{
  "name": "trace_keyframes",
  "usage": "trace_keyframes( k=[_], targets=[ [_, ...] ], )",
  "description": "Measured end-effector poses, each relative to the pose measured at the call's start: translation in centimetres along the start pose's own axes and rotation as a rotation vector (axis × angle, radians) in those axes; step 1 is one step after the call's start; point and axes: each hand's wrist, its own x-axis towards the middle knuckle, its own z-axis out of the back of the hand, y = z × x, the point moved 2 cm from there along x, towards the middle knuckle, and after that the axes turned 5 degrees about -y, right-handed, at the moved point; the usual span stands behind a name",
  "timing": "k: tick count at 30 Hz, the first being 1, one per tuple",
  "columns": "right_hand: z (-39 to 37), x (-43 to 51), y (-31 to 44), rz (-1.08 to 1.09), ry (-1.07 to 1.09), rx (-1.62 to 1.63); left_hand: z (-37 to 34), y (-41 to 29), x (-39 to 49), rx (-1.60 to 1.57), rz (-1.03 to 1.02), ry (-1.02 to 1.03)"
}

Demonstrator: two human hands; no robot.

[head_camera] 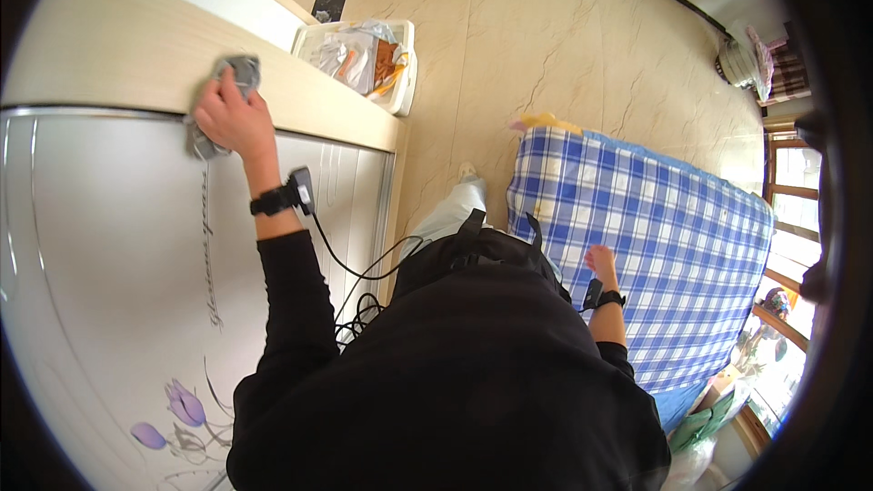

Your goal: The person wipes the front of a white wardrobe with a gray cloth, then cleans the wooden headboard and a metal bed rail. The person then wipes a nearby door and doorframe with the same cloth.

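Note:
My left hand (235, 119) presses a crumpled grey cloth (244, 68) against the pale wood-look side panel (327, 95) of a wardrobe. Part of the cloth hangs over onto the white sliding door (293, 218), across the dark gap beside the panel. Purple tulips (184, 404) and a line of script decorate this door. On the other side, my right hand (600, 258) hangs over a bed with a blue-and-white checked sheet (648, 218). Nothing shows in that hand, and its fingers are too foreshortened to read clearly. Each wrist wears a black strap with a small device.
A white bin (407, 82) holding bags and wrappers stands on the marble-look floor (518, 34) by the panel's foot. Black cables (358, 317) run from my left wrist and loop beside my waist. Bags (706, 419) lie beyond the bed near a wood-framed window (791, 218).

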Motion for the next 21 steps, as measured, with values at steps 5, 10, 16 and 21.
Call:
trace_keyframes(
  k=[5, 10, 16, 21],
  targets=[
    [-2.4, 0.2, 3.1, -0.100, 0.056, -0.062, -8.5, -4.6, -6.7, -0.030, -0.261, 0.391],
    [-4.5, 1.0, 8.2, -0.053, 0.076, -0.133, -13.5, -8.6, -14.6, -0.206, -0.248, 0.858],
    [-5.8, 4.2, 14.6, -0.119, 0.046, -0.154, -15.3, -8.5, -10.0, -0.323, -0.179, 0.691],
    [-4.9, 11.3, 20.5, -0.073, 0.180, -0.248, -15.6, -7.9, -0.8, -0.029, -0.115, 0.325]
  ],
)
